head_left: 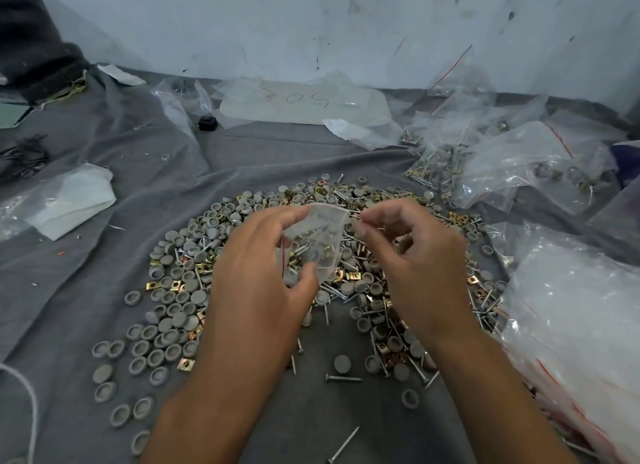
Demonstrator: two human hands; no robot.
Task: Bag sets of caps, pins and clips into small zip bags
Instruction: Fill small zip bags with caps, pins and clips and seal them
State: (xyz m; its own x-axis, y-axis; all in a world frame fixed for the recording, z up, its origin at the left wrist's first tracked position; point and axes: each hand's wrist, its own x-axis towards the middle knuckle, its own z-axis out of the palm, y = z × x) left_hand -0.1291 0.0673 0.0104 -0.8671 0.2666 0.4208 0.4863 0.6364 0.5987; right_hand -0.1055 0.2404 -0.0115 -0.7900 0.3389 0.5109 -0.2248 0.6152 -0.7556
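A small clear zip bag (320, 236) with a red line hangs above a heap of parts, and some small pieces show inside it. My left hand (258, 283) holds the bag between thumb and fingers along its left and lower side. My right hand (408, 255) pinches the bag's top right corner with curled fingers. Under both hands lies a wide pile of grey round caps (176, 311), brass-coloured clips (175, 285) and metal pins (343, 378) on a grey cloth (104, 248).
Filled zip bags (519, 165) are heaped at the back right. A stack of unused bags (581, 325) lies at the right edge. Crumpled plastic (69, 200) sits at the left, a large clear sheet (304, 103) by the wall, and a white cord (31, 404) at the lower left.
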